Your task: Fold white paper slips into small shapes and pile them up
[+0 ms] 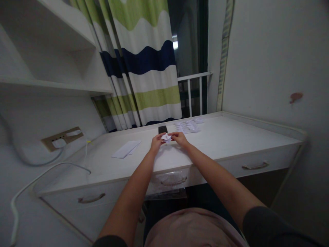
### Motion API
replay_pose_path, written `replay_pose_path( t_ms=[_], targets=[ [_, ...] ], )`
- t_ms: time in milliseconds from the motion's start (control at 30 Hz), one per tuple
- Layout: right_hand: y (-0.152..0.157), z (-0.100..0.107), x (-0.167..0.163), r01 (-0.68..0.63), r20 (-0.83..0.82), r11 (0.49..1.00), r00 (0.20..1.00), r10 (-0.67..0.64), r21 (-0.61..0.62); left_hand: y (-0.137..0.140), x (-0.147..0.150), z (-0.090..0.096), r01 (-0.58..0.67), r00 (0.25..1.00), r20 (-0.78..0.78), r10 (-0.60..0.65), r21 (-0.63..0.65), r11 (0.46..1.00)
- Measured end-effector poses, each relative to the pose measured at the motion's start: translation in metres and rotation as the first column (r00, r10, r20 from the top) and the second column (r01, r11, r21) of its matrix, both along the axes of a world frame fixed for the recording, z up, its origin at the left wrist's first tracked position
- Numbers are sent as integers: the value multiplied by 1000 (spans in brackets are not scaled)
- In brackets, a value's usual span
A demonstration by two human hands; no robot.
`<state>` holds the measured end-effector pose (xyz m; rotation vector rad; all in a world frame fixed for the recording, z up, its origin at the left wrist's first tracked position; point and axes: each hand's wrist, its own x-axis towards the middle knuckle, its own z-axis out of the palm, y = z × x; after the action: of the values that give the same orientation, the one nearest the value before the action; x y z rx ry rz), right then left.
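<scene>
Between my two hands, a small piece of folded white paper (166, 138) is held up just over the desk. My left hand (156, 142) grips its left side with closed fingers. On the right side, my right hand (180, 138) pinches it between thumb and fingers. The paper has several creased points, but its exact shape is too small to make out. Right behind my hands lies a dark, flat rectangular object (162, 129). Several folded white paper pieces (189, 126) lie grouped beyond my right hand. Flat white paper sheets (126, 149) rest to the left of my left hand.
The white desk (231, 135) has a raised back edge and drawers with metal handles (255, 166). A white cable (51, 171) loops over its left end, near a wall socket (61, 139). A striped curtain (154, 82) hangs behind. A shelf (56, 87) juts out at upper left.
</scene>
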<state>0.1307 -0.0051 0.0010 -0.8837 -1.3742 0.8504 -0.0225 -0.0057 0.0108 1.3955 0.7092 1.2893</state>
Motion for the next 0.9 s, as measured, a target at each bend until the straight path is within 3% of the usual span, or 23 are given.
replay_pose_path(
  t_ms=[233,900],
  targets=[
    [-1,0,2,-5,-28,1000,1000,5,-1,-4,-3,2,77,996,37,-76,-11,997],
    [-3,0,1,-40,56,998,998,37,53,3,-1,-2,-61,998,-6,61,16,998]
  ],
)
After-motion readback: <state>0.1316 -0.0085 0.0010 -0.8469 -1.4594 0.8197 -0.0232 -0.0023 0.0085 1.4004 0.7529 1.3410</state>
